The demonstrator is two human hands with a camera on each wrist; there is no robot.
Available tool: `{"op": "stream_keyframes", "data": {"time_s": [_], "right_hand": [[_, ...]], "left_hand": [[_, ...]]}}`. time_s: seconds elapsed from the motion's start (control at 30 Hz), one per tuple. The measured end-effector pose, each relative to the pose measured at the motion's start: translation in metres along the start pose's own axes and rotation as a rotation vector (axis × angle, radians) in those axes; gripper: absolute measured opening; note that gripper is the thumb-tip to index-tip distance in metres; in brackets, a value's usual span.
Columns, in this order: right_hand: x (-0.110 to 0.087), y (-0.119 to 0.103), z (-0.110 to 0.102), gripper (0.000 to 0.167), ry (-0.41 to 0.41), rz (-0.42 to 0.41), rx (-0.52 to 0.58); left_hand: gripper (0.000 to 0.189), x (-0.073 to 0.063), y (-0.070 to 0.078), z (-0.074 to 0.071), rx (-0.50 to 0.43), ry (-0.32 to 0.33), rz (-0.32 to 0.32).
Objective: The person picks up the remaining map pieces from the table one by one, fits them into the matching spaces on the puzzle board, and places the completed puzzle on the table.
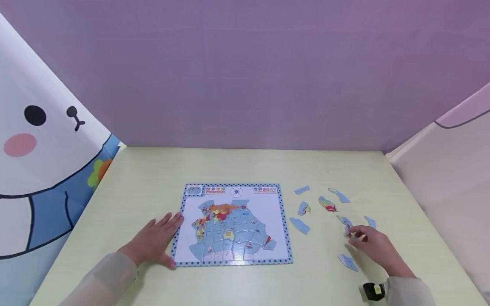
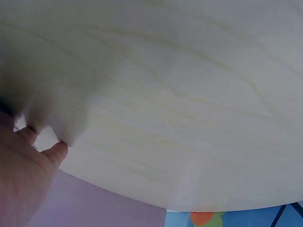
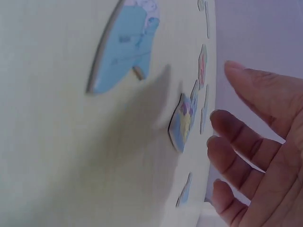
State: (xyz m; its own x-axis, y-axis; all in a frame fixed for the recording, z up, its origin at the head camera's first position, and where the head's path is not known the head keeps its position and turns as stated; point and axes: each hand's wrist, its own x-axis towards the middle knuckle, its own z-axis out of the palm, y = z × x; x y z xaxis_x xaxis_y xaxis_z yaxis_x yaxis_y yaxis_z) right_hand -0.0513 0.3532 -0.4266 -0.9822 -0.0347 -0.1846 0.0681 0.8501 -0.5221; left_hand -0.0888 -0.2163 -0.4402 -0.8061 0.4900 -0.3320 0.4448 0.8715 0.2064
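at the lower left of the head view the left hand point(image 1: 155, 242) lies flat, fingers straight, on the desk point(image 1: 145, 170) against the left edge of the map puzzle board point(image 1: 234, 224); at the lower right the right hand point(image 1: 373, 246) reaches a small map piece point(image 1: 348, 229), its grip loose and apart in the wrist view, fingertips just beside the piece; other loose pieces point(image 1: 302, 208) lie scattered right of the board
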Motion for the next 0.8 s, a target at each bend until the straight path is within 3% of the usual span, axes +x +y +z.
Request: {"op": "stream_keyframes", "data": {"time_s": [0.33, 0.8], "right_hand": [[0.022, -0.009, 0.006, 0.030, -0.027, -0.115, 0.010], [0.031, -0.022, 0.008, 0.033, -0.065, -0.060, 0.017]], "left_hand": [[0.125, -0.002, 0.002, -0.002, -0.009, -0.003, -0.013], [0.124, -0.004, 0.004, -0.004, -0.008, 0.008, -0.014]]}}
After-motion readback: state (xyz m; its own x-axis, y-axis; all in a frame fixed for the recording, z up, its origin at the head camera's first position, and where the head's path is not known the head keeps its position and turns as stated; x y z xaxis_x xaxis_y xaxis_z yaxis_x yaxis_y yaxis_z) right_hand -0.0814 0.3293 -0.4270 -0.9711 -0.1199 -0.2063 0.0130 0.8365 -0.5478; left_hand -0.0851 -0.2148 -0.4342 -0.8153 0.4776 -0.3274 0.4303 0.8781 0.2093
